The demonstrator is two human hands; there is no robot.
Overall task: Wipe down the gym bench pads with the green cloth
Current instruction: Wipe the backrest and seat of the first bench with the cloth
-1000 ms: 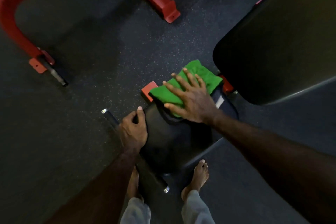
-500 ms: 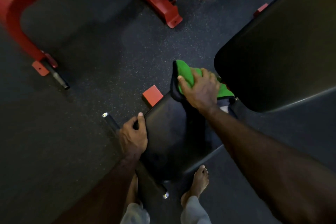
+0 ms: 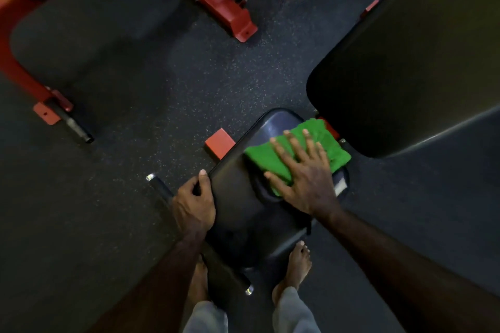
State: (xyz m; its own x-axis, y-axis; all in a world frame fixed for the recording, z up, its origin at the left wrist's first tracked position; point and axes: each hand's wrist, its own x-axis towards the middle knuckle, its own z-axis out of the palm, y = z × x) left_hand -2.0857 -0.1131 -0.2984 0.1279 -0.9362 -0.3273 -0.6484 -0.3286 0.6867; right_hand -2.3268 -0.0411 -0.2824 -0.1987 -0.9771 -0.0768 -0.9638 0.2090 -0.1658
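Bare forearms, bare feet (image 3: 297, 265), light grey trouser legs (image 3: 292, 313)

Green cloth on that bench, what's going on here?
A person is wiping the small black seat pad of a gym bench. Their right hand presses the green cloth flat against the pad's far end, fingers spread. Their left hand grips the pad's left edge. The larger back pad sits just beyond, with nothing on it.

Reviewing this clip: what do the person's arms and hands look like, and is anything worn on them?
Both forearms are bare, with no sleeves in view. The left hand and right hand wear no gloves; no rings, watch or wristbands are visible. Fingernails are short. Lower down, grey trouser legs and bare feet show.
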